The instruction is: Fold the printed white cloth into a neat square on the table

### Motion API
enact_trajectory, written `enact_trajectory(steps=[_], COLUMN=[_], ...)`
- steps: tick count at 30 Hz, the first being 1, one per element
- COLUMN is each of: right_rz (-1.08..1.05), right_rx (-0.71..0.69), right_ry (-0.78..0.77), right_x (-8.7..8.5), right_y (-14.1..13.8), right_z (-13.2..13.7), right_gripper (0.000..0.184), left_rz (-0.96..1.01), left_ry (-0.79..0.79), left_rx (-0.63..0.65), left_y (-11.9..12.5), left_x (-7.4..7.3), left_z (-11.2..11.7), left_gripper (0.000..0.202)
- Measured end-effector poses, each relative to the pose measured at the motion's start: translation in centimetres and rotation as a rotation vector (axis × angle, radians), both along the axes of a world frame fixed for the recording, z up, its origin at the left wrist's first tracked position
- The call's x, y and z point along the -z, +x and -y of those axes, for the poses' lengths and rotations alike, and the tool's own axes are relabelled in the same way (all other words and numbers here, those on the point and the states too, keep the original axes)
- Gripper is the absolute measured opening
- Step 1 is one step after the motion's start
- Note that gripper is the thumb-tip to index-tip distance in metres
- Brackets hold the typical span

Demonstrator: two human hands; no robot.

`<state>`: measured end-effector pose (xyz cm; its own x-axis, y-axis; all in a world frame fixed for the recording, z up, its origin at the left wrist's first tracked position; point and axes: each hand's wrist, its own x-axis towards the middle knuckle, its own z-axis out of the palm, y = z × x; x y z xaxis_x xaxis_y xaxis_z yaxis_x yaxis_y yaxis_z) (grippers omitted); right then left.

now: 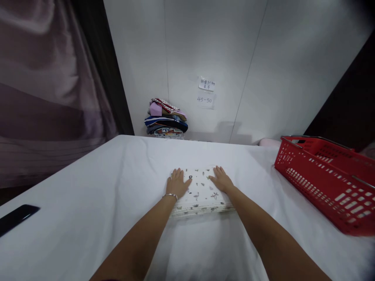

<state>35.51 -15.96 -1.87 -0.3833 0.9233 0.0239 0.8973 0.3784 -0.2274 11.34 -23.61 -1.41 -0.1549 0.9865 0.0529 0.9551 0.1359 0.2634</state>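
A white cloth [202,195] with small animal and palm prints lies folded in several layers in the middle of the table. Flat on its left side rests my left hand [177,182], fingers stretched out, a bracelet [170,195] round the wrist. My right hand [221,179] lies on the right side of the same cloth with its fingers spread. Both palms touch the top layer, and neither hand grips it. The layered folds show along the edge nearest me.
A red plastic basket [325,179] stands on the right of the white-covered table [140,175]. At the left edge lies a black phone [17,217]. Folded clothes [166,121] are piled beyond the far edge, by a wall with paper notes [206,100]. A curtain [43,97] hangs at left.
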Motion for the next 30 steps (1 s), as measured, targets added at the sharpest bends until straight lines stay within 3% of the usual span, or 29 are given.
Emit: enact_trajectory(steps=[8,13,16,18,21,27,30], right_rz=[-0.253,-0.476,-0.573,-0.646,-0.721,-0.711,-0.789], right_rx=[-0.001,0.031,0.131,0.19,0.276,0.426,0.387], right_ry=[-0.107,-0.169,-0.224,-0.238,-0.244,-0.473,-0.556], right_x=[0.5,0.8,0.3,-0.1,-0.5,-1.6,-2.6], right_y=[1.9,4.2,5.4,6.0,6.6,6.1,6.5], right_z=[0.7,4.0,6.5,8.0,9.5,10.1,9.3], right_gripper=[0.062,0.063,0.066,0.068,0.071,0.075,0.075], left_rz=[0.019,0.09,0.181,0.272,0.441,0.645,0.943], left_ry=[-0.017,-0.004,0.065,0.091,0.005,-0.107,-0.171], left_rx=[0.003,0.007,-0.07,-0.176,-0.296,-0.329,-0.333], left_y=[-0.1,-0.2,-0.7,-1.2,-2.0,-2.4,-1.3], left_x=[-0.3,-0.8,-1.3,-1.7,-2.2,-2.8,-3.0], left_z=[0.1,0.1,0.7,1.5,3.3,7.5,9.6], left_gripper=[0.074,0.073,0.071,0.067,0.066,0.064,0.067])
